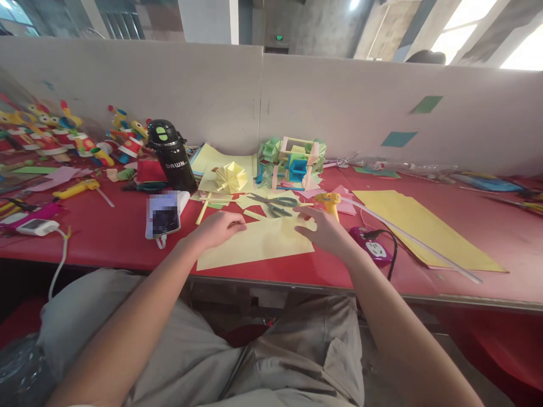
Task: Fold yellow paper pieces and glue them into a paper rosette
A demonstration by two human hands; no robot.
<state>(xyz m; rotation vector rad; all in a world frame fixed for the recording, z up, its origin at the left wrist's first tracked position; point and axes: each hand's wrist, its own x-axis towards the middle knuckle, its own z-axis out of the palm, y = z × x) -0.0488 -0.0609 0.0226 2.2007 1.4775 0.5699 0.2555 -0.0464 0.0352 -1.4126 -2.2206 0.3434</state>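
A pale yellow sheet of paper (pixel 258 243) lies flat near the table's front edge, between my two hands. My left hand (pixel 218 230) rests over its upper left part, fingers loosely bent with a small gap to the thumb and nothing visible in them. Over the upper right corner is my right hand (pixel 323 230), its thumb and fingers spread apart and empty. Just beyond the sheet lie dark-handled scissors (pixel 278 202) among paper scraps. A yellow glue gun (pixel 330 202) with a long clear glue stick (pixel 407 234) sits right behind my right hand.
A folded yellow paper ornament (pixel 231 177) and a paper-and-stick model (pixel 296 164) stand at the back. To the left are a black bottle (pixel 176 158), a phone (pixel 163 215) and another glue gun (pixel 76 189). Yellow sheets (pixel 428 226) and a purple power strip (pixel 371 247) lie right.
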